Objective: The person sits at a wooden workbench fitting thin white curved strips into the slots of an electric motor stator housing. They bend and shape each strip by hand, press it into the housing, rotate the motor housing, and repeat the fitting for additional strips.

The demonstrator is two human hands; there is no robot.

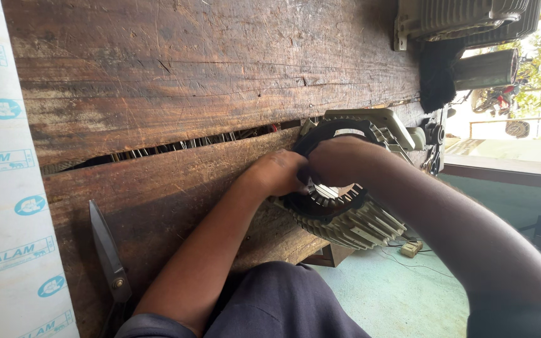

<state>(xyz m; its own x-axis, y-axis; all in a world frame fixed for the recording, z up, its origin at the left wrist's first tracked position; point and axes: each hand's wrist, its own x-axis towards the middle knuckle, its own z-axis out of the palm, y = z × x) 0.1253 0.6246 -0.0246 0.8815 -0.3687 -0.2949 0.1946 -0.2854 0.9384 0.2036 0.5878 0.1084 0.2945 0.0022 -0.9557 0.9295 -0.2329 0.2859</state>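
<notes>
Directly under both sets of fingers lies the grey finned metal motor housing (345, 206), bore facing up; left hand (278, 173) and right hand (338, 159) curl into its opening, grip hidden.

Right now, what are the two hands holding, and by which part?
Both the left hand and right hand grip the finned motor housing at the rim of its open round end, fingers reaching inside.

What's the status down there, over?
Left hand and right hand both inside the finned motor housing. Scissors lie apart, nothing blocking.
</notes>
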